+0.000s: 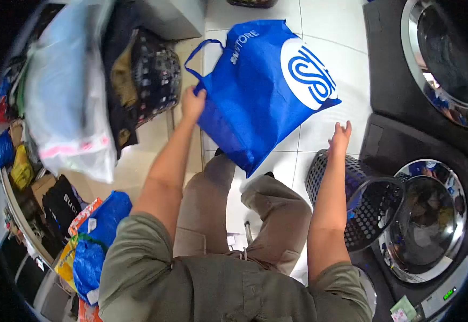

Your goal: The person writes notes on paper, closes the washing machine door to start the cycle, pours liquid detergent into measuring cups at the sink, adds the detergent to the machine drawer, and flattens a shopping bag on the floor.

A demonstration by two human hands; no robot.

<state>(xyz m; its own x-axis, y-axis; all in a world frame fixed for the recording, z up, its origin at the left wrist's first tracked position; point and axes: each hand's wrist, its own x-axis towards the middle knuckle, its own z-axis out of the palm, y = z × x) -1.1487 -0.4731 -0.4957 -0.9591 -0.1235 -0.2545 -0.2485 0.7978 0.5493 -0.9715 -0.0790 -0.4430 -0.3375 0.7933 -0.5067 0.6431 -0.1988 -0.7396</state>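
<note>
A large blue shopping bag (255, 91) with a round white logo and the word "STORE" hangs in front of my legs, tilted to one side. My left hand (193, 102) is closed on its left edge, near the base of a loose strap handle (193, 59). To the right of the bag, apart from it, my right hand (340, 138) has its fingers spread and holds nothing. Under my right forearm stands a dark perforated laundry basket (365, 220). Whatever is inside the bag is hidden.
Front-loading machines with round doors (424, 220) line the right side. At left, clothes in clear plastic (67, 96) lie near a dark patterned basket (156, 75). Several filled bags, one blue (110, 212), stand lower left. White tiles (330, 21) cover the floor.
</note>
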